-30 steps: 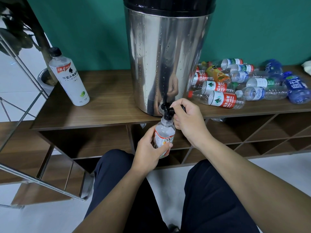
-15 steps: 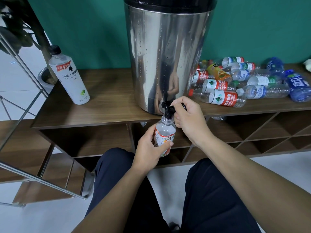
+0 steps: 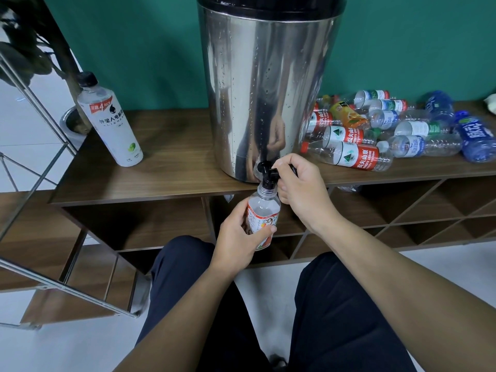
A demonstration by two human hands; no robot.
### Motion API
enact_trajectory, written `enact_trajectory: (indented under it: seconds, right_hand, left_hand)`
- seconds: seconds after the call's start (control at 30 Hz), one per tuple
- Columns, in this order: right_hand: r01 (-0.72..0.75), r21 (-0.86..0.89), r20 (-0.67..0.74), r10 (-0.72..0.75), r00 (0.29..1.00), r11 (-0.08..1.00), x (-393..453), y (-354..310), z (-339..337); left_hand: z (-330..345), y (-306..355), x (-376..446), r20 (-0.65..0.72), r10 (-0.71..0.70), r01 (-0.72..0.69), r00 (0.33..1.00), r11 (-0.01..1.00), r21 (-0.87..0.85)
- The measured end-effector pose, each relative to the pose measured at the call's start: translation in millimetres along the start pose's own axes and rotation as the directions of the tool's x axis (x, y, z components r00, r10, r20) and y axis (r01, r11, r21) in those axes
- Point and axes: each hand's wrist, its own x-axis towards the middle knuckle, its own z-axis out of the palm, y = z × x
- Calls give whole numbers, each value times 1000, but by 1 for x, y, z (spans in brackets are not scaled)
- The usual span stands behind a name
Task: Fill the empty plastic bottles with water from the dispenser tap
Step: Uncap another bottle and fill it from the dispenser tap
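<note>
A tall steel water dispenser (image 3: 268, 89) stands on a wooden sideboard (image 3: 166, 173). Its black tap (image 3: 267, 171) juts out over the front edge. My left hand (image 3: 236, 234) grips a small clear bottle with an orange-and-white label (image 3: 264, 217), holding it upright with its open neck right under the tap spout. My right hand (image 3: 300, 189) is curled round the tap's black lever. Whether water is flowing cannot be made out.
A heap of empty plastic bottles (image 3: 389, 135) lies on the sideboard right of the dispenser. A capped white bottle (image 3: 110, 122) stands to the left. A metal frame (image 3: 35, 162) and a plant pot are at far left. My knees are below.
Both hands keep their holds on the bottle and the tap lever. The view has shifted slightly; nothing else has moved.
</note>
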Motion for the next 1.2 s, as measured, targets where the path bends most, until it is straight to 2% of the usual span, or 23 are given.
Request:
enact_trajectory:
  seconds: [1.2]
  right_hand:
    - [-3, 19, 4, 3, 1000, 1000, 0, 1, 1]
  left_hand:
    - [-1, -2, 0, -2, -2, 2, 1000, 999, 39]
